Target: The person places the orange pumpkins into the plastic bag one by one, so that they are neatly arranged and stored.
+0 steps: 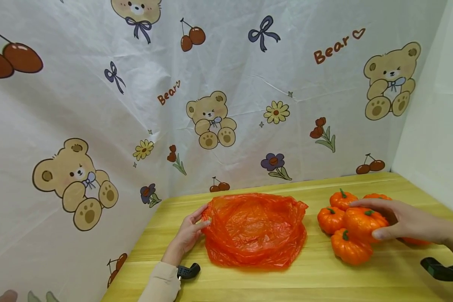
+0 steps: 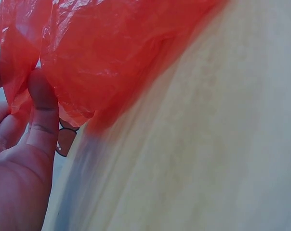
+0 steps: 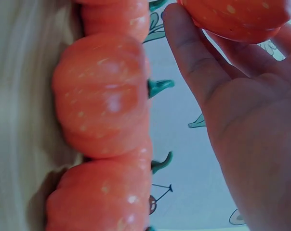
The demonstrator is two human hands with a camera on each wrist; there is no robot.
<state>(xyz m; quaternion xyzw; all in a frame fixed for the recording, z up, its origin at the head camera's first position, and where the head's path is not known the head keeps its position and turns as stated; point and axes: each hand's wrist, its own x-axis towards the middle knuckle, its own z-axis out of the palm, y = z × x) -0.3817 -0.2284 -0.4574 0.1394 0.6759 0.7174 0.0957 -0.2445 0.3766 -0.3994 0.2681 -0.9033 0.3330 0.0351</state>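
A thin, see-through red plastic bag [image 1: 254, 253] lies on the table with its mouth spread wide. At its left edge my left hand [image 1: 188, 233] pinches the film between thumb and fingers; the left wrist view shows the bag [image 2: 112, 62] gathered there. My right hand [image 1: 413, 222] grips a small orange toy pumpkin [image 1: 362, 224] with a green stem, raised over the others. In the right wrist view this pumpkin [image 3: 237, 17] sits against the fingers. Several like it stand close below, including a front pumpkin [image 1: 351, 249] and a left pumpkin [image 1: 330, 220].
The yellow wood-grain table [image 1: 287, 287] meets a pale cloth [image 1: 241, 75] printed with bears and flowers at the back and left. A white wall [image 1: 434, 138] rises on the right. Black wrist devices show near the left sleeve [image 1: 160, 283] and the right forearm.
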